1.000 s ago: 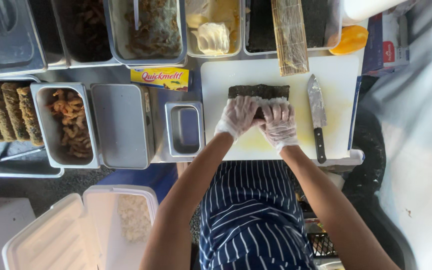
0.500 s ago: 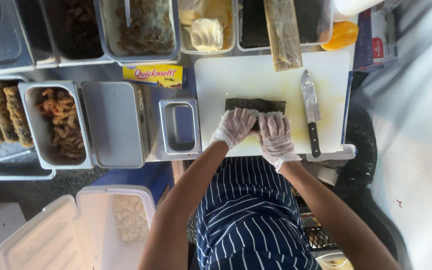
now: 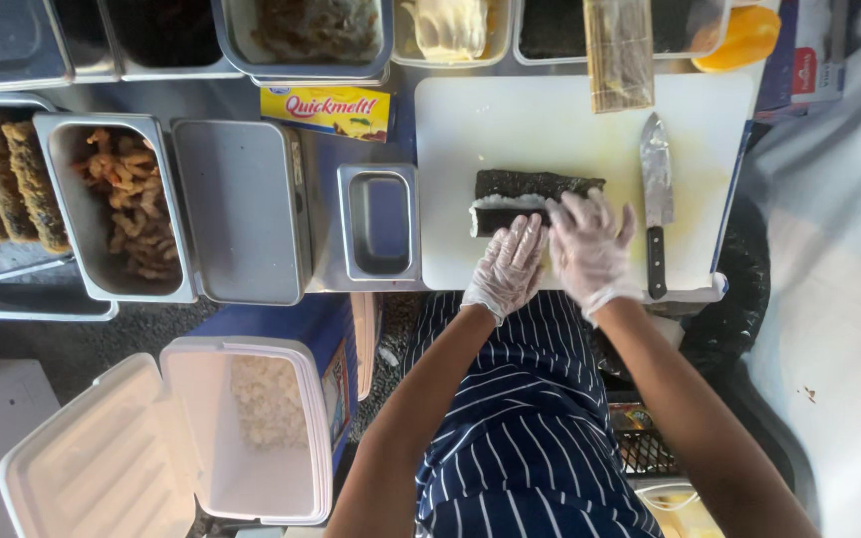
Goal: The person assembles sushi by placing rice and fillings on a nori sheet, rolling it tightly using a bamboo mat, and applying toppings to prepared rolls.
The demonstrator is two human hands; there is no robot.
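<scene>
A dark seaweed-wrapped rice roll (image 3: 528,189) lies across a white cutting board (image 3: 510,120), white rice showing at its left end. My left hand (image 3: 505,267), in a clear plastic glove, rests flat against the roll's near side with fingers together. My right hand (image 3: 590,244), also gloved, lies over the roll's right part with fingers spread. Neither hand grips it. A knife (image 3: 656,194) with a dark handle lies on the board just right of my right hand.
A bamboo rolling mat (image 3: 618,50) leans at the board's far edge. Metal pans hold fried pieces (image 3: 127,204) and other fillings; a small empty pan (image 3: 379,221) sits left of the board. An open white cooler (image 3: 251,428) with rice stands below left.
Both hands have slid back toward me off the top of the roll, exposing more of it. My right hand's fingers have spread.
</scene>
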